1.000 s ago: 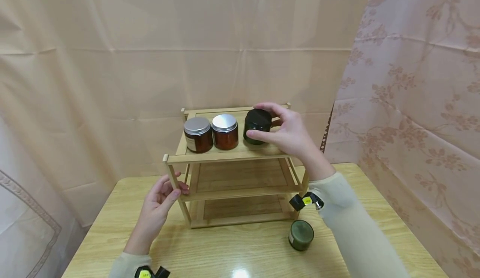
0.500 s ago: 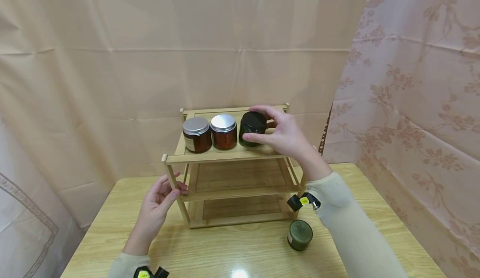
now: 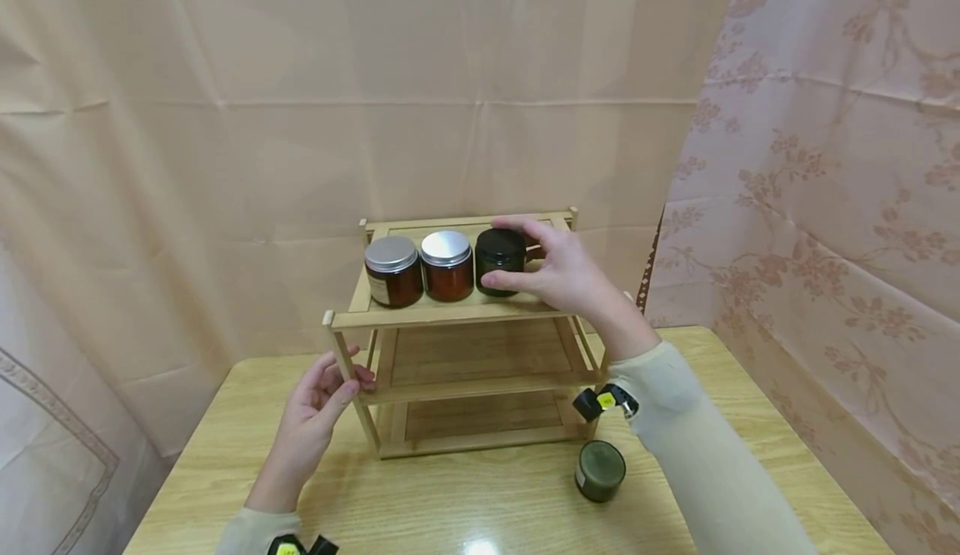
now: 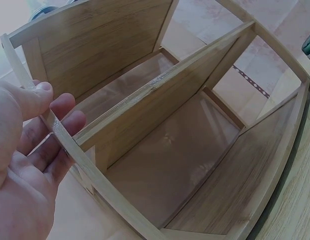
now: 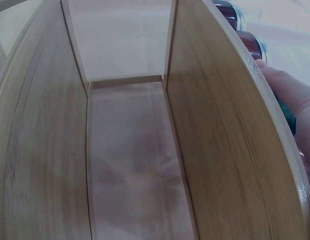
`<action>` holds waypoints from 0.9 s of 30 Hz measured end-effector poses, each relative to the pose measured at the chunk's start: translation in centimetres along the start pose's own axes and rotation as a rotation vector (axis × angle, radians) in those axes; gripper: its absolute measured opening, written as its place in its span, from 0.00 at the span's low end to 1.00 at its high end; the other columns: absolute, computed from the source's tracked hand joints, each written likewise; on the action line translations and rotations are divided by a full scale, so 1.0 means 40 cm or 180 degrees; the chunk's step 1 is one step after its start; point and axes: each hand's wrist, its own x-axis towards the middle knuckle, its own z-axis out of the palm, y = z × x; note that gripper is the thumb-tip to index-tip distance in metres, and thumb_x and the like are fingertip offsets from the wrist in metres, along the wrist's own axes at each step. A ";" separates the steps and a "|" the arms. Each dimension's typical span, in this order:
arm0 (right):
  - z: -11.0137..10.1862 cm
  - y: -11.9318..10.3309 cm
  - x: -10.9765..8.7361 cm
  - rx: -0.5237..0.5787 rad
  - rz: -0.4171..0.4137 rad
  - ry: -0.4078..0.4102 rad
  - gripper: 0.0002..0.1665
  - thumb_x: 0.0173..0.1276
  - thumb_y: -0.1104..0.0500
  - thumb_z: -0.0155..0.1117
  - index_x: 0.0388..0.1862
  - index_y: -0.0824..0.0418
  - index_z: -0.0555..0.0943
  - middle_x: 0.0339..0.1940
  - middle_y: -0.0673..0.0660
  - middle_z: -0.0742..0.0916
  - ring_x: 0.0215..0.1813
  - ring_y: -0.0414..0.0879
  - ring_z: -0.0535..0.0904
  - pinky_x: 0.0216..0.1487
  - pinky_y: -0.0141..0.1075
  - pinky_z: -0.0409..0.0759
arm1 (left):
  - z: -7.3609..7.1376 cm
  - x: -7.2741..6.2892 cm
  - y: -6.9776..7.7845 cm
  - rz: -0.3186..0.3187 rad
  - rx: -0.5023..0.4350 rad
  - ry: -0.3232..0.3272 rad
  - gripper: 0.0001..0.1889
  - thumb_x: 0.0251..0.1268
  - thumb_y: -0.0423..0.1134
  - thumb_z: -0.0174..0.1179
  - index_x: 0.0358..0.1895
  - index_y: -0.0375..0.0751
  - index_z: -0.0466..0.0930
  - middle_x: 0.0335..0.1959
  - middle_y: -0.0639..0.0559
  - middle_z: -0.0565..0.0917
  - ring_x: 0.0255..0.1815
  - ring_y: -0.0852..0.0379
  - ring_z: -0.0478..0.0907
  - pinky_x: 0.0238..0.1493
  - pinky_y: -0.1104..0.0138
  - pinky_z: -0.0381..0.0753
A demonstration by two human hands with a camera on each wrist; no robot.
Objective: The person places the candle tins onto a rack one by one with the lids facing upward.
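Note:
A three-tier wooden rack (image 3: pixel 465 389) stands on the table. My left hand (image 3: pixel 309 413) pinches its front left post (image 4: pixel 87 165), thumb in front and fingers curled behind. On the top shelf, my right hand (image 3: pixel 566 272) holds a dark green jar with a black lid (image 3: pixel 500 247), thumb at the near side and fingers round the far side. This jar stands upright, close beside an amber jar with a silver lid (image 3: pixel 448 276). A second amber jar (image 3: pixel 395 280), with a pale label, is left of that one. The rack's shelf hides most of the green jar in the right wrist view.
A small green jar (image 3: pixel 600 472) stands on the wooden table (image 3: pixel 450 513), in front of the rack's right corner. Behind the rack hangs a beige curtain (image 3: pixel 420 105), and a flowered cloth (image 3: pixel 810 230) hangs at the right.
My right hand has shifted the dark green jar left along the top shelf, closing the gap to the middle amber jar. The left hand keeps its hold on the post.

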 end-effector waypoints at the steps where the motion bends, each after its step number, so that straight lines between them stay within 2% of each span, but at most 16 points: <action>1: 0.000 0.000 0.000 -0.0005 -0.0006 0.0000 0.44 0.62 0.54 0.89 0.76 0.51 0.80 0.64 0.59 0.86 0.61 0.55 0.85 0.60 0.47 0.89 | 0.001 0.000 0.000 0.0002 -0.0010 0.0010 0.23 0.85 0.23 0.51 0.78 0.25 0.65 0.52 0.46 0.89 0.54 0.53 0.90 0.61 0.65 0.86; 10: 0.000 0.002 0.003 0.0069 -0.0013 -0.0129 0.45 0.63 0.57 0.88 0.77 0.52 0.78 0.64 0.60 0.87 0.60 0.56 0.86 0.63 0.48 0.88 | -0.002 0.001 -0.003 0.0057 -0.0049 -0.0042 0.23 0.85 0.23 0.50 0.78 0.31 0.68 0.53 0.45 0.88 0.55 0.53 0.90 0.62 0.65 0.86; 17: 0.001 -0.001 0.004 0.0011 -0.0063 -0.0160 0.45 0.64 0.57 0.88 0.78 0.53 0.77 0.64 0.61 0.87 0.60 0.57 0.86 0.63 0.49 0.88 | -0.005 -0.001 -0.002 0.0048 -0.0011 -0.0083 0.24 0.86 0.23 0.50 0.78 0.25 0.64 0.54 0.48 0.88 0.56 0.56 0.89 0.62 0.66 0.86; 22: -0.001 -0.001 -0.004 -0.0084 -0.0126 -0.0188 0.52 0.62 0.57 0.89 0.82 0.54 0.73 0.66 0.61 0.85 0.63 0.57 0.84 0.61 0.50 0.89 | -0.003 -0.001 0.001 0.0016 0.0010 -0.0070 0.24 0.86 0.23 0.51 0.79 0.31 0.67 0.55 0.47 0.88 0.56 0.56 0.89 0.62 0.65 0.86; 27: -0.014 -0.004 -0.021 -0.0150 -0.0120 -0.0065 0.55 0.61 0.55 0.90 0.84 0.52 0.70 0.73 0.59 0.82 0.68 0.57 0.82 0.65 0.50 0.86 | -0.001 0.000 -0.001 0.0013 -0.0008 -0.0012 0.24 0.85 0.23 0.51 0.78 0.30 0.68 0.54 0.44 0.88 0.55 0.54 0.89 0.62 0.65 0.86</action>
